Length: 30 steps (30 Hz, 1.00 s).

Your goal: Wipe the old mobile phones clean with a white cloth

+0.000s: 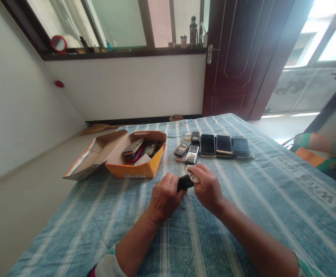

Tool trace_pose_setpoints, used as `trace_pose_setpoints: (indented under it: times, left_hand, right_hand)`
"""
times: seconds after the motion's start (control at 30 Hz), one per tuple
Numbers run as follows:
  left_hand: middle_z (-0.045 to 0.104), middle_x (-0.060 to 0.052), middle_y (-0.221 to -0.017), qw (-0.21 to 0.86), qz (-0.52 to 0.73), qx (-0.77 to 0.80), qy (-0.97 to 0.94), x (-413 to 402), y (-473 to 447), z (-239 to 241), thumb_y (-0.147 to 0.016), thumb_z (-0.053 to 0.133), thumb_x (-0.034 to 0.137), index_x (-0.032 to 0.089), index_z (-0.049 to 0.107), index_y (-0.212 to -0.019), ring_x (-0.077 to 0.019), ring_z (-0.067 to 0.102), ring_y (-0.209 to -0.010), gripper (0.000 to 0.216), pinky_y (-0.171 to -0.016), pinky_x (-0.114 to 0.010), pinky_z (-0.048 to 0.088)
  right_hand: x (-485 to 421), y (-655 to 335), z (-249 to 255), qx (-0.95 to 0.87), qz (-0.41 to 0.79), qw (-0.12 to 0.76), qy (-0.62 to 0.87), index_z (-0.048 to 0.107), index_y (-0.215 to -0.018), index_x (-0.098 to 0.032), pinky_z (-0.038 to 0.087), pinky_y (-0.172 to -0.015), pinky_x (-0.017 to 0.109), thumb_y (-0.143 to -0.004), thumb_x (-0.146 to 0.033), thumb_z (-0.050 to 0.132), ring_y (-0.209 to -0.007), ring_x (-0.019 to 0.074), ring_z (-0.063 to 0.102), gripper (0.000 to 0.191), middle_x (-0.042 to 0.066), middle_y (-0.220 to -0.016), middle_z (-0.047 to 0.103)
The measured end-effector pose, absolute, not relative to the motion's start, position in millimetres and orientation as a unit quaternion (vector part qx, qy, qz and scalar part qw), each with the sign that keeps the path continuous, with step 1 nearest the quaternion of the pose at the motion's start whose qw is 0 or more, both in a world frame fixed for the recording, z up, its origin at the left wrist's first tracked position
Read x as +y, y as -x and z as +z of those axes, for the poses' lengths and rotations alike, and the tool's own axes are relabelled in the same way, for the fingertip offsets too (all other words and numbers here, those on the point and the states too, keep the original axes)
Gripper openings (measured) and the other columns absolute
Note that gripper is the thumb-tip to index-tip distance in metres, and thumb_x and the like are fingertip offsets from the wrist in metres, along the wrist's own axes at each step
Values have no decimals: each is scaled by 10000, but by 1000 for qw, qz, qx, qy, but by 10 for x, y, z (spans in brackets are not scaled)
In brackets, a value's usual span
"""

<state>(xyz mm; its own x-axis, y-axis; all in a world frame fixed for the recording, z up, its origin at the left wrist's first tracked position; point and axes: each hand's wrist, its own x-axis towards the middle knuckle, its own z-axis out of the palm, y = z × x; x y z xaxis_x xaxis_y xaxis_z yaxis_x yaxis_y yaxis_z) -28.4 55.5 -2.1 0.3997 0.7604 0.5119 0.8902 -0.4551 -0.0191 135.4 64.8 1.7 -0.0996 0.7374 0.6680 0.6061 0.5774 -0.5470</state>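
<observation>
Left forearm point(136, 242) and right forearm point(251, 234) rise from the bottom edge to frame centre, where left hand point(164, 197) and right hand point(207, 188) meet, fingers point(170, 181) curled shut.

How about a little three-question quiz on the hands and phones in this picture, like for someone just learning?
1. True or false: the orange box holds no phones.
2. What does the right hand press against the dark phone? A) a white cloth B) a spoon C) a brush
3. Fill in: the other end of the dark phone is gripped by the ___ hand.

Key
1. False: several phones lie inside it.
2. A.
3. Left: the left hand wraps around it.
</observation>
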Motion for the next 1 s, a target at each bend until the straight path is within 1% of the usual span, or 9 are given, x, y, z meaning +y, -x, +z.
trace_pose_setpoints:
  times: [0.13,0.27,0.33,0.5,0.6,0.73,0.8,1.0]
  left_hand:
    - [578,-46,-770,148,-234,-495,823,552,289,-23,-839,540,258,174,521,-826,-194,592,-681,87,-569,-280,461]
    - [591,-40,-758,165,-237,-490,823,538,271,-6,-832,530,205,172,533,-846,-188,602,-656,36,-571,-279,458]
    - [607,-39,-759,176,-230,-494,820,528,253,5,-828,530,190,168,546,-887,-194,607,-649,65,-584,-293,461]
    - [662,-54,-805,193,-210,-515,808,492,205,26,-815,578,224,143,559,-1016,-224,644,-667,218,-593,-335,464]
    - [683,-57,-820,189,-210,-536,795,464,166,38,-795,622,250,149,562,-1020,-246,661,-706,254,-626,-359,476]
    - [693,-77,-894,169,-233,-540,791,438,105,41,-759,644,193,148,557,-997,-258,669,-803,258,-681,-372,495]
    - [690,-85,-915,167,-250,-531,792,436,88,29,-750,641,161,143,552,-983,-254,668,-818,250,-690,-372,501]
    - [672,-72,-861,177,-275,-502,800,476,99,-2,-813,595,185,153,537,-951,-249,658,-804,153,-703,-374,506]
  right_hand:
    - [542,-1280,134,-766,-17,521,376,664,-863,-151,475,-722,307,-838,-48,372,-810,201,552,310,93,-839,601]
    - [496,-1253,195,-788,-66,503,349,651,-857,-138,468,-703,331,-859,-43,338,-788,212,512,328,106,-838,584]
    - [496,-1253,192,-791,-76,497,350,648,-860,-141,467,-715,334,-869,-44,329,-801,213,507,334,104,-841,579]
    - [514,-1257,155,-790,-81,491,357,645,-857,-148,463,-736,336,-906,-73,337,-818,211,507,321,95,-832,572]
    - [518,-1255,153,-790,-78,491,358,644,-855,-152,462,-744,333,-925,-92,338,-819,207,506,319,90,-827,569]
    - [515,-1248,173,-788,-79,493,361,643,-826,-152,462,-730,323,-937,-111,351,-798,203,504,315,89,-812,567]
    - [514,-1246,179,-788,-75,492,363,644,-820,-154,464,-726,323,-935,-116,355,-793,203,503,313,88,-812,569]
    - [555,-1261,140,-772,-35,511,376,654,-820,-168,479,-721,314,-890,-84,377,-783,196,518,298,80,-810,581]
